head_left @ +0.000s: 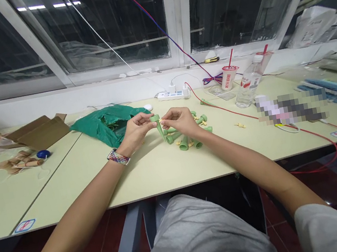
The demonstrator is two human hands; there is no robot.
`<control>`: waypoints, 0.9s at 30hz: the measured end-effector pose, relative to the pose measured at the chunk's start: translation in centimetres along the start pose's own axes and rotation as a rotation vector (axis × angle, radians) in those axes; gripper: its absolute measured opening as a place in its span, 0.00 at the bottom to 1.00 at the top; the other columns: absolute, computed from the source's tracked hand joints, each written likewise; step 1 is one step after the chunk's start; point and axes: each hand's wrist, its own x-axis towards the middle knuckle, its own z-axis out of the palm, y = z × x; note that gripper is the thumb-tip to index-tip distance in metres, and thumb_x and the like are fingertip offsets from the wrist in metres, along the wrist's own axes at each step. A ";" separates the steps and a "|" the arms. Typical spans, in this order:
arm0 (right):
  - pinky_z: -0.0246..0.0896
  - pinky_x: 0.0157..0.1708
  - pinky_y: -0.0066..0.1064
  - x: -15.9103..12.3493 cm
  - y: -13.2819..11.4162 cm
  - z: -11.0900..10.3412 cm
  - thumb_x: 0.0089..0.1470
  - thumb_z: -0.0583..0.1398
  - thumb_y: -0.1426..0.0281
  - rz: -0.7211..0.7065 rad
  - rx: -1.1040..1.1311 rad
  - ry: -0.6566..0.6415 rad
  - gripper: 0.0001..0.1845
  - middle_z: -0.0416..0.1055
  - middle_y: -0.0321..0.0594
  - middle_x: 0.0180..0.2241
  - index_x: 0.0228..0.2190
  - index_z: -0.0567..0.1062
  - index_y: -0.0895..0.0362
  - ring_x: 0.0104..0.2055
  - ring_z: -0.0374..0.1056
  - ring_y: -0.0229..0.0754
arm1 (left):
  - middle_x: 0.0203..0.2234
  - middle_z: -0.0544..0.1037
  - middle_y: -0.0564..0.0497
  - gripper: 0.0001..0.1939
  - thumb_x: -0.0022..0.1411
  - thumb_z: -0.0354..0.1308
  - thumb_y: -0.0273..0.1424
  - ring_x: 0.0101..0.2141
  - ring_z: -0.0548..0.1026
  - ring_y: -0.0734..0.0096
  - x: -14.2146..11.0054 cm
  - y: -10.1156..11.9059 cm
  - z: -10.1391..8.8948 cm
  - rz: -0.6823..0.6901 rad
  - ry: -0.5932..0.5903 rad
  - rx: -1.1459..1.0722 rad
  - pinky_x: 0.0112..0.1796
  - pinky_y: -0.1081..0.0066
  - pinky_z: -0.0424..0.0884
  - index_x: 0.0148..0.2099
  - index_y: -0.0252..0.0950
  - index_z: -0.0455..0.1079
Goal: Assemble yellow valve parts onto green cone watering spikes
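Observation:
My left hand [139, 130] pinches a green plastic cone [160, 132] near its wide top; its narrow tip points down, above the table. Against the cone's side, my right hand [181, 120] has thumb and finger closed on a small yellow plastic piece [161, 121], mostly hidden by the fingertips. Just beyond and below the right hand lies a pile of green cones [183, 143], several with small yellow pieces among them. A few loose yellow pieces [240, 125] lie farther right. Behind my left hand sits a green plastic bag [97, 127], its mouth gaping.
At left are a cardboard box [39, 132] and wooden toys with a blue ball [43, 154]. A power strip [172, 95], a lidded cup [230, 78] and a water bottle [249, 83] stand toward the back. A red cable [227, 110] crosses the table [151, 176] on the right.

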 end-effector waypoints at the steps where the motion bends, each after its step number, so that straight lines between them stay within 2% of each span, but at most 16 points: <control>1: 0.76 0.34 0.35 -0.1 0.0 0.0 0.41 0.77 0.53 -0.008 -0.012 -0.003 0.23 0.79 0.38 0.26 0.28 0.79 0.56 0.28 0.76 0.41 | 0.26 0.80 0.52 0.26 0.34 0.85 0.36 0.29 0.78 0.72 0.0 -0.1 -0.1 -0.021 -0.010 -0.018 0.36 0.69 0.77 0.36 0.36 0.81; 5: 0.72 0.32 0.32 -0.4 0.0 -0.3 0.50 0.72 0.59 -0.102 -0.135 -0.031 0.14 0.78 0.36 0.26 0.30 0.80 0.56 0.29 0.75 0.40 | 0.29 0.82 0.50 0.24 0.37 0.85 0.35 0.30 0.79 0.71 0.0 -0.4 -0.2 -0.088 -0.040 -0.075 0.39 0.68 0.78 0.37 0.36 0.82; 8: 0.70 0.33 0.32 -0.5 0.1 -0.5 0.52 0.69 0.62 -0.153 -0.216 -0.039 0.10 0.80 0.37 0.28 0.30 0.81 0.56 0.30 0.75 0.40 | 0.31 0.84 0.49 0.22 0.38 0.84 0.34 0.32 0.80 0.69 0.0 -0.5 -0.2 -0.098 -0.042 -0.087 0.40 0.66 0.78 0.36 0.36 0.81; 14: 0.68 0.31 0.32 -0.2 0.2 -0.5 0.51 0.69 0.61 -0.089 -0.205 -0.036 0.11 0.78 0.36 0.26 0.30 0.80 0.56 0.29 0.73 0.40 | 0.31 0.82 0.49 0.23 0.38 0.84 0.35 0.32 0.78 0.68 0.0 -0.4 0.0 -0.030 -0.030 -0.016 0.39 0.66 0.76 0.36 0.36 0.80; 19: 0.67 0.32 0.31 -0.2 0.0 -0.7 0.53 0.68 0.61 -0.156 -0.270 -0.045 0.11 0.78 0.36 0.28 0.29 0.78 0.55 0.30 0.72 0.39 | 0.29 0.78 0.52 0.24 0.43 0.83 0.34 0.31 0.76 0.70 0.1 -1.0 0.2 0.054 -0.022 0.077 0.35 0.71 0.73 0.43 0.38 0.81; 22: 0.68 0.33 0.31 0.0 -0.2 -0.9 0.53 0.68 0.59 -0.159 -0.252 -0.049 0.12 0.78 0.36 0.29 0.31 0.77 0.55 0.31 0.73 0.39 | 0.32 0.79 0.52 0.24 0.47 0.82 0.35 0.33 0.77 0.72 0.0 -1.0 0.4 0.008 -0.049 -0.003 0.37 0.72 0.75 0.46 0.38 0.81; 27: 0.70 0.35 0.32 0.4 -0.8 -1.3 0.55 0.68 0.57 -0.125 -0.230 -0.097 0.14 0.78 0.36 0.30 0.33 0.76 0.55 0.34 0.75 0.40 | 0.32 0.79 0.53 0.29 0.45 0.83 0.34 0.36 0.80 0.69 -0.3 -0.4 1.0 -0.105 -0.102 -0.137 0.42 0.69 0.78 0.49 0.40 0.79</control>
